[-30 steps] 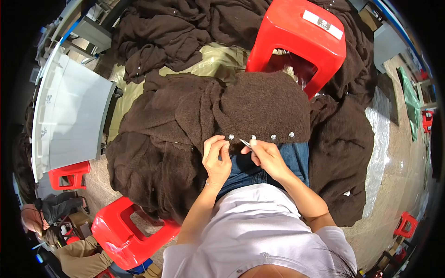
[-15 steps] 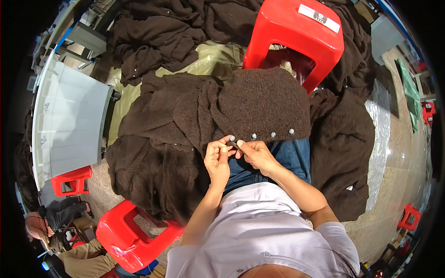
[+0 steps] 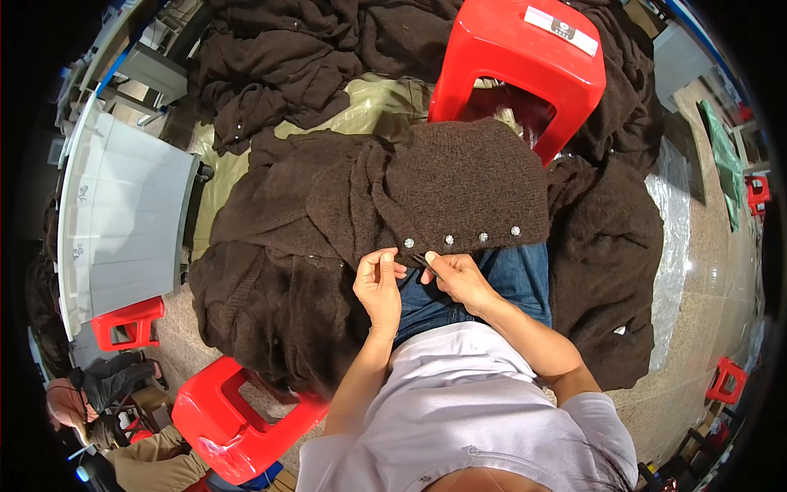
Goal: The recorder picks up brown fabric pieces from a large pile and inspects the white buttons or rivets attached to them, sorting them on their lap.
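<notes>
A dark brown knit garment (image 3: pixel 463 176) lies across my lap, with several sparkling round buttons (image 3: pixel 449 239) in a row along its near edge. Just below the leftmost button (image 3: pixel 409 243), my left hand (image 3: pixel 379 287) is closed in a pinch against the knit edge; whatever its fingertips hold, perhaps a thread, is too small to make out. My right hand (image 3: pixel 459 279) grips a small dark pointed tool (image 3: pixel 421 261), its tip toward the left hand. Most of the tool is hidden in the fingers, so its exact kind cannot be told.
A red plastic stool (image 3: pixel 525 49) stands beyond the garment, another red stool (image 3: pixel 221 418) at lower left. Brown knit heaps (image 3: pixel 279 66) lie on yellowish plastic sheeting (image 3: pixel 377 102) ahead. At left is a white plastic bin (image 3: pixel 131 205); clear plastic sheeting (image 3: pixel 672 246) lies on the right.
My left hand has shifted slightly left and down, away from the leftmost button. My right hand has moved a little right, so the gap between the hands is wider.
</notes>
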A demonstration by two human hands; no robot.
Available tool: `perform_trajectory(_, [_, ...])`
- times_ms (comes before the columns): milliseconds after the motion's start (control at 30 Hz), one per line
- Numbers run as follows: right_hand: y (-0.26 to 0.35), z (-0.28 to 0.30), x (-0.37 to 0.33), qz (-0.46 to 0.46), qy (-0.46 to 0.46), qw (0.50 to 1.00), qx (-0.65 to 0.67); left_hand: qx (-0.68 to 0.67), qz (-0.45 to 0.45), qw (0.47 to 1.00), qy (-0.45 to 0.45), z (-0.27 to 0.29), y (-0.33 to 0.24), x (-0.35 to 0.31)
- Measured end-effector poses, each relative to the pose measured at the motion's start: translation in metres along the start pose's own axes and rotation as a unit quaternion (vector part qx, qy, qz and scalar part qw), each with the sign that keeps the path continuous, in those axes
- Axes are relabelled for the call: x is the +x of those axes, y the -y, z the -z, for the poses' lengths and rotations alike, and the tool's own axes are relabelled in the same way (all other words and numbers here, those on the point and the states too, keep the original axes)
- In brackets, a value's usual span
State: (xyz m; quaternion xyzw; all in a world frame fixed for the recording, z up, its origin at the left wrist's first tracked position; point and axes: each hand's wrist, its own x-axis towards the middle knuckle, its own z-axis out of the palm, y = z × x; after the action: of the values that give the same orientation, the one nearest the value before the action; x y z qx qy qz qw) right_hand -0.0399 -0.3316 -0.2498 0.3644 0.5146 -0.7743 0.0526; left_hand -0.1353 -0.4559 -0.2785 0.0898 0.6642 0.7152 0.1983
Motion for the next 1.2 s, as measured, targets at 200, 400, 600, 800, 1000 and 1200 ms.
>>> perform_trajectory(200, [-0.006, 0.002, -0.001, 0.031, 0.002, 0.999, -0.01, 0.145, -0.098, 0.985, -0.002, 0.001, -0.004, 0.012])
perform_trajectory(400, [-0.008, 0.0, 0.002, 0.097, -0.013, 0.995, -0.026, 0.187, -0.132, 0.973, 0.034, 0.001, -0.001, 0.014])
perform_trajectory(600, [0.002, -0.004, 0.015, 0.138, -0.084, 0.979, -0.122, 0.152, -0.202, 0.967, 0.027, -0.009, -0.005, 0.017])
perform_trajectory(800, [-0.006, -0.002, 0.019, 0.119, -0.075, 0.987, -0.078, -0.024, -0.015, 0.996, 0.084, -0.013, -0.02, 0.01])
perform_trajectory(1000, [0.002, 0.0, 0.008, 0.135, -0.055, 0.985, -0.096, -0.045, -0.033, 0.996, 0.073, -0.014, -0.012, 0.007])
perform_trajectory(1200, [0.001, -0.003, 0.012, 0.132, -0.078, 0.975, -0.16, -0.03, -0.05, 0.996, 0.073, -0.014, -0.006, 0.005])
